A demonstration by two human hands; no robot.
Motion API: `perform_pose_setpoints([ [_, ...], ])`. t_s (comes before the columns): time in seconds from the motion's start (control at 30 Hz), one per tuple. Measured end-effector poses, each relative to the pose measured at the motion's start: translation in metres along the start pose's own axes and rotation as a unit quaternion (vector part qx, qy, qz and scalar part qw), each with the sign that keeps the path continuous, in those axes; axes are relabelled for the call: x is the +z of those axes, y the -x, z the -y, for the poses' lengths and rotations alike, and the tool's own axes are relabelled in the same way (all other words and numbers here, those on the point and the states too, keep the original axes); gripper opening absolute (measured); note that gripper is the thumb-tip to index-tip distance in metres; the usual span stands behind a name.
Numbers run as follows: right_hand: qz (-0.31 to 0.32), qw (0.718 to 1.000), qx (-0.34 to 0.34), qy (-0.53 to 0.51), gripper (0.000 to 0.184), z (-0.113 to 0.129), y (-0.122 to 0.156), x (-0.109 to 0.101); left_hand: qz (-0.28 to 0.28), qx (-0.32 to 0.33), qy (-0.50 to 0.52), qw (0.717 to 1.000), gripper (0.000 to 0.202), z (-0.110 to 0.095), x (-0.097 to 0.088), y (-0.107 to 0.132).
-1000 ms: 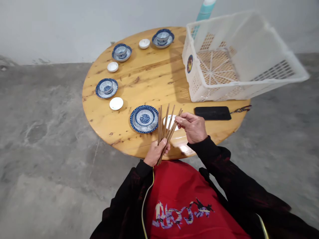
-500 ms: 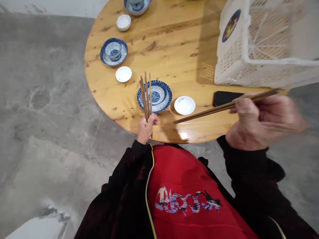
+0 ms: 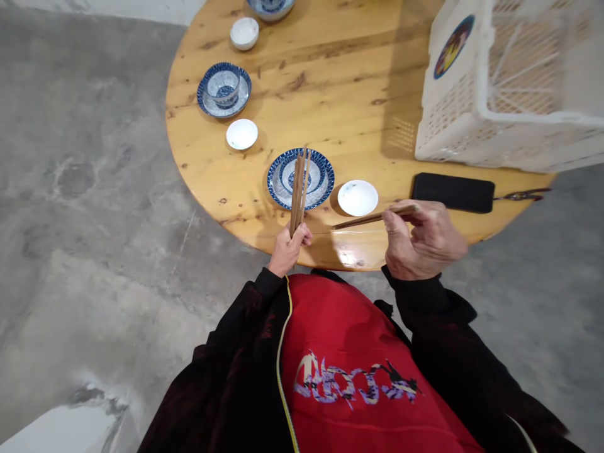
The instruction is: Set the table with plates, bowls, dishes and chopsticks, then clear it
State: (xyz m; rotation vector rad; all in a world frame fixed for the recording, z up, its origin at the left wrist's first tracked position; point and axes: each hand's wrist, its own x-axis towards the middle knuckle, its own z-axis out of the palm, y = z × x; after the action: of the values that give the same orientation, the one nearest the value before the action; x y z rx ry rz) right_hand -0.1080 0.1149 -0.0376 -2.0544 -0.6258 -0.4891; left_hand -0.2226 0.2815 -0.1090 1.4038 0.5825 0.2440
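The left hand (image 3: 289, 250) is clenched around a bundle of wooden chopsticks (image 3: 297, 195), held nearly upright with a slight tilt. Their upper ends rise toward 12 o'clock from the fist and cross, in view, over a blue-and-white plate (image 3: 318, 179); whether they touch it, I cannot tell. The right hand (image 3: 425, 240) sits at about 3 o'clock from the left hand, grasping a slimmer set of chopsticks (image 3: 363, 220) between thumb and fingers. This set lies nearly level, its tips pointing toward 9 o'clock, just below a small white dish (image 3: 357, 197), which rests at the plate's 3 o'clock. Both hands are at the near edge of the round wooden surface (image 3: 358, 126). A black phone (image 3: 453, 192) lies flat at about 1 o'clock from the right hand, with a small dark clasp (image 3: 521, 196) just beside it. A white plastic crate (image 3: 500, 88) stands at the surface's 2 o'clock. Toward 10 o'clock are a blue-and-white bowl on a saucer (image 3: 223, 89) and a second small white dish (image 3: 242, 134). A third small white dish (image 3: 244, 33) sits near 11 o'clock. Black sleeves (image 3: 425, 296) and a red apron (image 3: 358, 377) fill the lower view, above a concrete floor (image 3: 94, 251).
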Motion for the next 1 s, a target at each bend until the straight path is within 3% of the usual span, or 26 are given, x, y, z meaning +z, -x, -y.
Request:
perform_pose_setpoints([
  [0.23, 0.018, 1.000, -0.001, 0.005, 0.020, -0.001, -0.006, 0.010, 0.010, -0.005, -0.005, 1.000, 0.058, 0.005, -0.002, 0.002],
  [0.4, 0.004, 0.999, -0.038, 0.005, 0.014, 0.002, -0.009, 0.010, 0.017, -0.012, -0.001, 1.000, 0.060, 0.006, -0.001, 0.002],
  [0.8, -0.031, 0.999, -0.025, -0.031, 0.013, -0.011, -0.018, 0.011, 0.035, -0.025, -0.009, 0.999, 0.056, 0.005, 0.009, -0.003],
  [1.0, -0.023, 0.999, -0.029, -0.021, 0.012, -0.013, -0.020, 0.011, 0.052, 0.004, -0.033, 0.998, 0.050, 0.004, 0.020, -0.011],
])
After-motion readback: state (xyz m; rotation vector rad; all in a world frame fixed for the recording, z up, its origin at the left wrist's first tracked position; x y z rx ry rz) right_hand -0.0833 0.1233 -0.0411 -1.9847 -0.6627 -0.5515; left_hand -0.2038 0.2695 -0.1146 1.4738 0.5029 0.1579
